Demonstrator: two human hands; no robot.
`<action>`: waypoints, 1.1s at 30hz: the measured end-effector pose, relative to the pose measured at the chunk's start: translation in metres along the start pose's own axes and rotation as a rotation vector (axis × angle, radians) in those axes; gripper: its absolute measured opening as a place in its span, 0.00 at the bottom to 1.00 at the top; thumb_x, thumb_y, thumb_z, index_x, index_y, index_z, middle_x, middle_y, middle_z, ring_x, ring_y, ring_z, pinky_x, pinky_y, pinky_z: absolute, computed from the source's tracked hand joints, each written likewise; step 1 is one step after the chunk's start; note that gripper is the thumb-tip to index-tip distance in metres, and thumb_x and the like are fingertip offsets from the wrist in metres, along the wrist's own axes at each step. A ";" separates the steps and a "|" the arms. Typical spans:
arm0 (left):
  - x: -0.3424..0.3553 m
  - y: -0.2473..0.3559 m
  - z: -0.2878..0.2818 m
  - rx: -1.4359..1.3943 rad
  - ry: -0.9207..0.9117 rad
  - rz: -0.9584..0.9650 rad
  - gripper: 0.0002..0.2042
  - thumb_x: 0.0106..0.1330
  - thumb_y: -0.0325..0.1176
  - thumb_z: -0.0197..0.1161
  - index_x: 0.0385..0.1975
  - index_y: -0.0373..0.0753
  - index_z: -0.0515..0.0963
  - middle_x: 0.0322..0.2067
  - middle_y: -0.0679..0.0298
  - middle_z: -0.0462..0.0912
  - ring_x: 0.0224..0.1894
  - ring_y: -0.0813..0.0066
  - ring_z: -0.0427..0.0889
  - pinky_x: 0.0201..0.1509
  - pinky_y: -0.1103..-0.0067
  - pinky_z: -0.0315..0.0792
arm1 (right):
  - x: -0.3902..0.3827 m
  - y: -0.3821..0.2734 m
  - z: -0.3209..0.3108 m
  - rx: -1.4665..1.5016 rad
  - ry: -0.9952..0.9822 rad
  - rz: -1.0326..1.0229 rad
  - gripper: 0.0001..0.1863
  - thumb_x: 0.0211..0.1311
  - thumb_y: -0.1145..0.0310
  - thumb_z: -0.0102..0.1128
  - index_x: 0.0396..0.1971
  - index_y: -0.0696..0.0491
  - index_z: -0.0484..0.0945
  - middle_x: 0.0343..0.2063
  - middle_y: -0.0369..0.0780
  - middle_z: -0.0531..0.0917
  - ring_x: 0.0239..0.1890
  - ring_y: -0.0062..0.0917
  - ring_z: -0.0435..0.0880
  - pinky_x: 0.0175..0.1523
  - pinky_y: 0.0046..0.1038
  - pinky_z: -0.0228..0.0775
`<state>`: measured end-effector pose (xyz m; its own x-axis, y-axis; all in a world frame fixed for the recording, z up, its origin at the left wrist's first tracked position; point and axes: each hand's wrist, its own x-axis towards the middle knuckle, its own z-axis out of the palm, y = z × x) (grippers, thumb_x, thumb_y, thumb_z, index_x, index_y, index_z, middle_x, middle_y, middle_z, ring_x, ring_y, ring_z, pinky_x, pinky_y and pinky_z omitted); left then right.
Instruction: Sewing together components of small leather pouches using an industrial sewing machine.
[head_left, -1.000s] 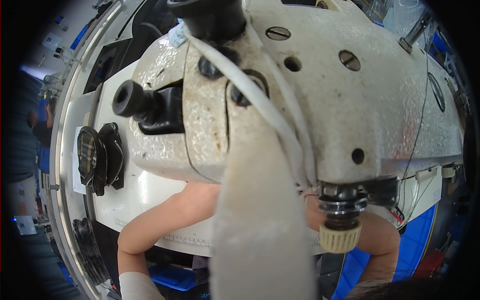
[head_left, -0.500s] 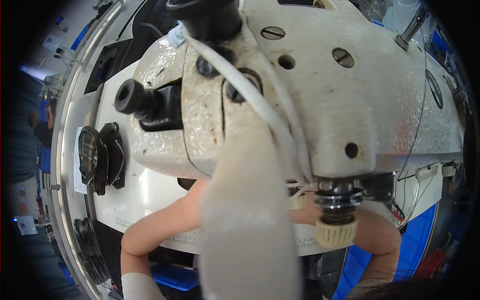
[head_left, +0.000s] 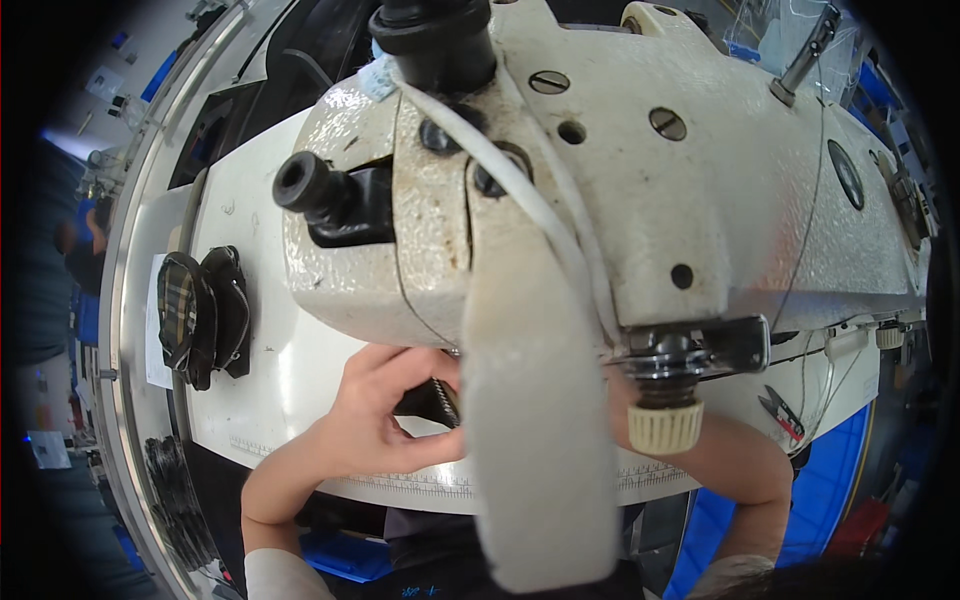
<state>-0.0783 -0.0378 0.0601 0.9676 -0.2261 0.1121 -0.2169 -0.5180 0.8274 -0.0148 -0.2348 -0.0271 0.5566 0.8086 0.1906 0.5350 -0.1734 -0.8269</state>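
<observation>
Below the head of a white sewing machine (head_left: 345, 290), my left hand (head_left: 380, 410) curls its thumb and fingers round a dark fabric piece with a zipper (head_left: 418, 402). The row of zipper teeth shows along its inner edge. A long white strip (head_left: 540, 450), hanging from the machine, covers the rest of the piece. From the right, my right forearm (head_left: 725, 450) reaches in under the machine. Its hand is hidden behind the strip and the tension knob (head_left: 665, 427), so its fingers do not show.
Two dark pouches (head_left: 228, 310), one plaid, lie at the table's left side. Red-and-black thread snips (head_left: 782, 412) rest at the right. A ruler scale (head_left: 400, 484) runs along the near table edge. Blue bins (head_left: 345, 555) sit below. Another person (head_left: 90, 240) is far left.
My view of the machine has shifted, with the white strip now further right. My left hand and the zippered piece, hidden before, have come into sight left of the strip.
</observation>
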 end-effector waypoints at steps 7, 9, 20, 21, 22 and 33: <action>-0.005 -0.047 0.031 0.631 0.103 0.163 0.08 0.44 0.24 0.65 0.21 0.38 0.72 0.24 0.65 0.72 0.30 0.70 0.73 0.37 0.76 0.65 | -0.010 -0.028 -0.009 -1.314 -0.155 -0.550 0.10 0.33 0.72 0.56 0.22 0.59 0.77 0.27 0.38 0.78 0.25 0.22 0.74 0.28 0.23 0.67; -0.007 -0.049 0.037 0.866 0.147 0.289 0.09 0.43 0.26 0.62 0.26 0.40 0.74 0.26 0.66 0.72 0.31 0.73 0.73 0.37 0.76 0.65 | -0.008 -0.024 0.002 -0.893 0.155 -0.441 0.09 0.34 0.72 0.55 0.20 0.59 0.77 0.29 0.40 0.79 0.24 0.22 0.74 0.28 0.24 0.67; -0.002 -0.055 0.020 0.319 0.044 0.220 0.15 0.43 0.25 0.63 0.34 0.38 0.81 0.23 0.59 0.80 0.25 0.60 0.79 0.27 0.72 0.72 | -0.016 -0.030 -0.007 -0.928 0.132 -0.471 0.13 0.33 0.69 0.57 0.21 0.61 0.77 0.28 0.43 0.79 0.22 0.25 0.74 0.28 0.25 0.66; -0.007 -0.052 0.022 0.389 -0.039 0.186 0.15 0.44 0.27 0.63 0.36 0.37 0.80 0.26 0.58 0.80 0.27 0.60 0.79 0.29 0.71 0.72 | -0.016 -0.030 -0.006 -0.951 0.151 -0.503 0.13 0.33 0.69 0.57 0.22 0.62 0.77 0.25 0.43 0.79 0.21 0.25 0.74 0.28 0.24 0.66; -0.010 -0.050 0.022 0.458 -0.121 0.148 0.16 0.46 0.30 0.64 0.38 0.36 0.79 0.29 0.57 0.81 0.29 0.59 0.80 0.31 0.71 0.73 | -0.015 -0.030 -0.006 -0.944 0.152 -0.507 0.13 0.33 0.69 0.57 0.22 0.62 0.77 0.25 0.43 0.79 0.21 0.25 0.74 0.28 0.24 0.66; 0.015 -0.037 0.025 0.622 0.089 0.455 0.08 0.42 0.28 0.66 0.24 0.37 0.78 0.27 0.57 0.78 0.23 0.66 0.76 0.23 0.75 0.68 | -0.015 -0.025 -0.002 -0.957 0.166 -0.536 0.07 0.33 0.71 0.55 0.15 0.58 0.70 0.17 0.40 0.75 0.21 0.25 0.74 0.28 0.24 0.66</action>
<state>-0.0587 -0.0429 0.0169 0.7667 -0.4742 0.4328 -0.6027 -0.7638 0.2309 -0.0355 -0.2437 -0.0084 0.1464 0.8362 0.5286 0.9623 -0.2443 0.1200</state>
